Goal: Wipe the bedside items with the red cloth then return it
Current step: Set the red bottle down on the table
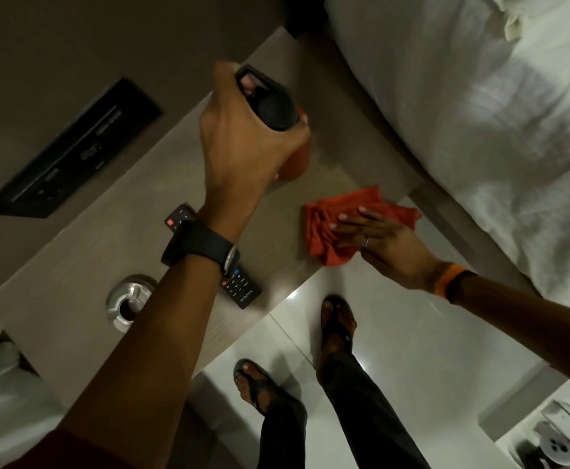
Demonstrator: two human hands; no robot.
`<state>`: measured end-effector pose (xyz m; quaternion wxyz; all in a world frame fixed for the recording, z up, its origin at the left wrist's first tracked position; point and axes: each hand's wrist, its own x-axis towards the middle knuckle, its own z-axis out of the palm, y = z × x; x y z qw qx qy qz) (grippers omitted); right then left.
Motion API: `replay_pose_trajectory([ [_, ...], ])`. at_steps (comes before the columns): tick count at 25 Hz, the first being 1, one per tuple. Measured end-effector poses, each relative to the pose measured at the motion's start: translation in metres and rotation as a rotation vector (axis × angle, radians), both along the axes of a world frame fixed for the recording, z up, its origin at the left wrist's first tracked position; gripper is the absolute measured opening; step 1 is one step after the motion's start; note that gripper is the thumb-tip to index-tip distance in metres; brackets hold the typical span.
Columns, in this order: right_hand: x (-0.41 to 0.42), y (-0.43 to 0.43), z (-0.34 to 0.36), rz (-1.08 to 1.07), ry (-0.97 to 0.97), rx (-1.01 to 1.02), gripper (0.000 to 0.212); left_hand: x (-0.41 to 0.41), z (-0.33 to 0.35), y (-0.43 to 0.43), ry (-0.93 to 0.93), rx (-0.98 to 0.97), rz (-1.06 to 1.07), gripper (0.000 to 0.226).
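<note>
My left hand [243, 137] grips a red bottle [298, 160] with a black lid and holds it just above the bedside table [84, 265]. My right hand [378, 242] lies flat, fingers spread, pressing the red cloth [324, 218] onto the table top near its front right corner. A black remote [239, 287] lies on the table, partly hidden under my left forearm. A round metal ashtray [128, 299] sits further left on the table.
The bed [479, 113] with white sheets runs along the table's right side. A black switch panel [70, 154] is set in the wall behind. My two feet in sandals [337, 319] stand on the glossy tiled floor below.
</note>
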<state>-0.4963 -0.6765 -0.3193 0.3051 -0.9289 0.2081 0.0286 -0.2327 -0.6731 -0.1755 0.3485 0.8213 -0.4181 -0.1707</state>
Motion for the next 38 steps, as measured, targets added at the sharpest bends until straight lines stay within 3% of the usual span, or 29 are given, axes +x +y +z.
replay_pose_trajectory([
  [2,-0.003,0.018,0.016,-0.286,0.016,0.201,0.03,-0.004,0.0,-0.003,0.004,0.021,-0.058,0.078],
  [4,0.002,0.031,0.033,-0.665,0.0,0.564,0.023,-0.007,0.002,-0.005,0.018,0.035,-0.081,0.086],
  [7,0.015,0.038,0.054,-1.116,-0.18,1.164,0.025,-0.007,0.002,0.002,0.046,0.042,-0.086,0.1],
  [9,0.028,0.043,0.065,-1.289,-0.273,1.433,0.025,-0.005,-0.001,0.017,0.099,0.042,-0.079,0.11],
  [11,0.04,0.051,0.07,-1.338,-0.391,1.528,0.026,-0.004,-0.009,0.041,0.18,0.063,-0.041,0.108],
  [13,0.06,0.063,0.08,-1.248,-0.454,1.664,0.043,-0.004,-0.019,0.076,0.279,0.112,0.038,0.089],
  [16,0.095,0.083,0.094,-1.061,-0.43,1.812,0.051,-0.007,-0.026,0.144,0.691,0.077,0.184,0.067],
  [17,0.11,0.093,0.103,-1.02,-0.408,1.811,0.053,-0.008,-0.025,0.166,0.806,0.028,0.226,0.063],
  [19,0.142,0.118,0.12,-0.988,-0.353,1.783,0.049,-0.004,-0.017,0.21,0.849,-0.068,0.266,0.056],
  [22,0.192,0.166,0.149,-0.981,-0.309,1.627,0.025,0.023,0.004,0.266,0.659,-0.191,0.28,0.043],
  [24,0.227,0.207,0.166,-0.889,-0.291,1.389,0.024,0.055,0.024,0.314,0.626,-0.231,0.339,0.043],
  [27,0.277,0.269,0.197,-0.651,-0.256,1.217,0.024,0.105,0.062,0.396,0.534,-0.266,0.371,0.051],
  [32,0.377,0.39,0.241,-0.327,-0.216,0.979,0.057,0.181,0.116,0.556,0.43,-0.24,0.488,0.057],
  [37,0.448,0.495,0.246,-0.128,-0.159,0.767,0.069,0.241,0.11,0.674,0.425,-0.122,0.582,0.057],
  [38,0.457,0.508,0.242,-0.065,-0.136,0.602,0.07,0.247,0.102,0.686,0.452,-0.091,0.581,0.058],
])
